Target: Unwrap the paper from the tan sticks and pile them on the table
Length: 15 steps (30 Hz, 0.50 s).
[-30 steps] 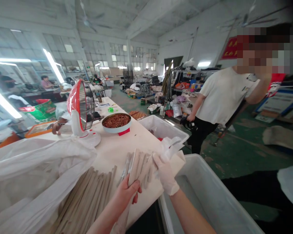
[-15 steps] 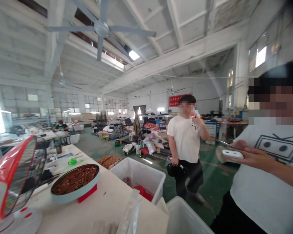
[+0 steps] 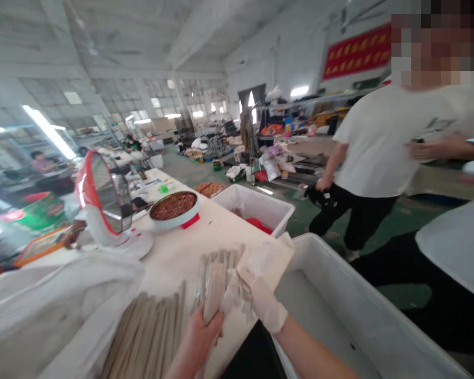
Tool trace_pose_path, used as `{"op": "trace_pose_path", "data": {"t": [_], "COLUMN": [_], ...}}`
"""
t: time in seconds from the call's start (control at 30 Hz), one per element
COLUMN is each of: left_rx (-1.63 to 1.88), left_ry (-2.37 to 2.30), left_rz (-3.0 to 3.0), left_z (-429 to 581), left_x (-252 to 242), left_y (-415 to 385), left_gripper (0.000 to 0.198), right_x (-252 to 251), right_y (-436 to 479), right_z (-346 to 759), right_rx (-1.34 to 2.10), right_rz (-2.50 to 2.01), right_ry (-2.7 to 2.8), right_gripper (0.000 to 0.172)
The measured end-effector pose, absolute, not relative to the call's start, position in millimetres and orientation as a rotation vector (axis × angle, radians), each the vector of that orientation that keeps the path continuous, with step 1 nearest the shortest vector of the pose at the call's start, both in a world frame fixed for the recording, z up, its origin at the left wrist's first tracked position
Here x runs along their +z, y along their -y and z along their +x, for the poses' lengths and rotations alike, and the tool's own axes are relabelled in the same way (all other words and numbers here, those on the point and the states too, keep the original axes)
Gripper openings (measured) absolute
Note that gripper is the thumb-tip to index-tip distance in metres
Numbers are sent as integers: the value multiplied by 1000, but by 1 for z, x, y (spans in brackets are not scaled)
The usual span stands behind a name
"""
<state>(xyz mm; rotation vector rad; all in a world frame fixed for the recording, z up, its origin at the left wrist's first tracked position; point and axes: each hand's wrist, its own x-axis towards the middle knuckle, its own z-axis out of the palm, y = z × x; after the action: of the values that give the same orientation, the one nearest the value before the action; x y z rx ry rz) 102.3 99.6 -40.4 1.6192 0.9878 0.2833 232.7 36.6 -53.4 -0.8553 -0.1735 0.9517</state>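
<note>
My left hand (image 3: pixel 201 334) is bare and closed around a pale beige flat strip (image 3: pixel 214 289), which points away from me over the white table. A thin whitish glove covers my right hand (image 3: pixel 265 301). Its fingers curl in against crumpled pale plastic (image 3: pixel 237 295), right beside the strip; motion blurs the fingertips. Behind the strip lies a small row of greyish strips (image 3: pixel 225 258). A larger bundle of long beige strips (image 3: pixel 148 331) rests on the table to the left of my left hand.
White plastic sheeting (image 3: pixel 63 310) covers the left front. On the table (image 3: pixel 177 242) stand a red-and-white fan (image 3: pixel 98 200) and a round tin of brown pieces (image 3: pixel 174 206). Two white bins (image 3: pixel 319 263), (image 3: pixel 253 202) flank its right edge. Two people (image 3: pixel 383 147) stand at the right.
My view has swung downward and both hands have come into sight. The fan and the tin now appear farther off. The person in the white shirt appears closer and farther right.
</note>
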Motion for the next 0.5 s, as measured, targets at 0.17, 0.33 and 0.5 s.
{"op": "trace_pose_path", "data": {"t": [0.17,0.33,0.5], "left_rx": [323,187,81], "left_ry": [-1070,-1351,-1416], "left_rz": [1571,1740,1871], "left_z": [105,114,147], "left_x": [-73,-113,-108], "left_y": [-124,-172,-192], "left_gripper": [22,22,28], "right_x": [-89,-116,-122], "right_y": [-40,-34,-33], "right_z": [235,267,270], "right_rx": [1050,1109,1172], "right_rz": [-965,-813,-729], "right_ry": [53,-48,9], "right_gripper": [36,27,23]}}
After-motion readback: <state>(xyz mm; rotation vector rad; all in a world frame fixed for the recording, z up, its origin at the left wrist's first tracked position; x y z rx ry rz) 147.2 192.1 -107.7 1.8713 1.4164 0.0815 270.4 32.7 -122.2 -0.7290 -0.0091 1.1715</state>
